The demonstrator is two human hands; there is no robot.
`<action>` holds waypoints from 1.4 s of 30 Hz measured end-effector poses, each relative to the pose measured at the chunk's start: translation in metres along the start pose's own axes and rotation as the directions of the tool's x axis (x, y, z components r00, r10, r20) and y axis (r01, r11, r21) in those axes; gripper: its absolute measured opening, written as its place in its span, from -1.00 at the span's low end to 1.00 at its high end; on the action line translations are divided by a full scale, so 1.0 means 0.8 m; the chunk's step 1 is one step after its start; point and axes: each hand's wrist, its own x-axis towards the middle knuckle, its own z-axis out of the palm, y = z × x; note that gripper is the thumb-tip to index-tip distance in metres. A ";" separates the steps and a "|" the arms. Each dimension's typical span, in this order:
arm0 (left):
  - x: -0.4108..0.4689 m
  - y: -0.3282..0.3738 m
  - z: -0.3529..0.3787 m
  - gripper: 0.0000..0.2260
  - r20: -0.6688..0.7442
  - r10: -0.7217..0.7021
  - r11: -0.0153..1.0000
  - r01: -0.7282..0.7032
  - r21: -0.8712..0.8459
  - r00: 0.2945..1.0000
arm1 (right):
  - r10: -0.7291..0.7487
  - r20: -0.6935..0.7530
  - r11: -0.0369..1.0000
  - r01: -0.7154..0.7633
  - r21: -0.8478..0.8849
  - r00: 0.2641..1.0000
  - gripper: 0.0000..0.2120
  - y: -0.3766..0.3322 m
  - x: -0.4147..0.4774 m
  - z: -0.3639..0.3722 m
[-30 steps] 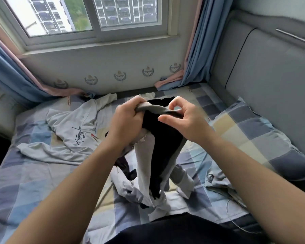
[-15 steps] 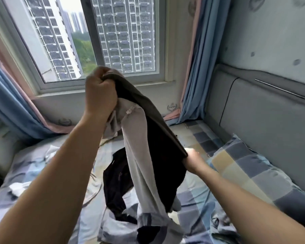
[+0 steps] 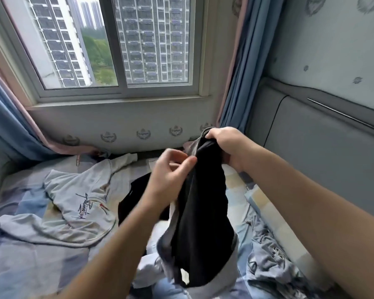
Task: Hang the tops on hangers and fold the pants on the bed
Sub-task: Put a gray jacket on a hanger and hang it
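Above the bed (image 3: 30,266), right hand (image 3: 227,145) now lifts the garment (image 3: 203,201), left hand (image 3: 168,182) lowered.

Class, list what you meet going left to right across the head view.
Left blue curtain → grey printed top → left hand → right hand → grey headboard. The dark garment both hands hold overlaps them, so omitted.

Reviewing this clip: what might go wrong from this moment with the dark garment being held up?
The black garment hangs bunched from the right hand, with the left hand at its edge, so it may fold crooked. Its lower end reaches the pale clothes beneath and could drag them along. No hanger is in view.
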 end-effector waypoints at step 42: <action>-0.164 -0.142 0.043 -0.33 0.430 -0.377 0.914 0.404 0.032 0.820 | 0.213 0.026 0.857 -0.199 0.476 0.977 -0.74 0.141 -0.038 0.019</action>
